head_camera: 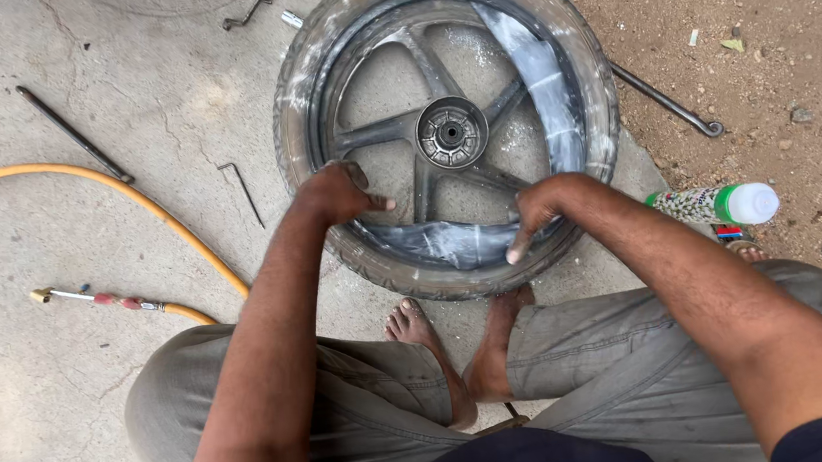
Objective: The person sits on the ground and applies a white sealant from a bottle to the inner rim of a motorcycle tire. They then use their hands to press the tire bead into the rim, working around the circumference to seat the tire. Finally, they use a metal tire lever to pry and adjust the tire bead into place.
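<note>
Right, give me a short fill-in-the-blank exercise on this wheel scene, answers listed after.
1. Both hands, the left hand and the right hand, rest on the near side of a ____ lying flat on the ground.
2. The hose curving across the concrete is ____ in colour.
3. The bottle lying to the right has a ____ band behind its white cap.
4. The person's feet are ____.

Missing words: wheel; orange; green; bare

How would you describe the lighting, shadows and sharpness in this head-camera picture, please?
Head view: soft, even daylight with only faint shadows under the wheel and the legs; a dull sheen on the wet inner tube, no harsh glare; left hand, right hand and the orange hose are all sharp; the wide lens bulges the knees and forearms at the bottom edge.
</note>
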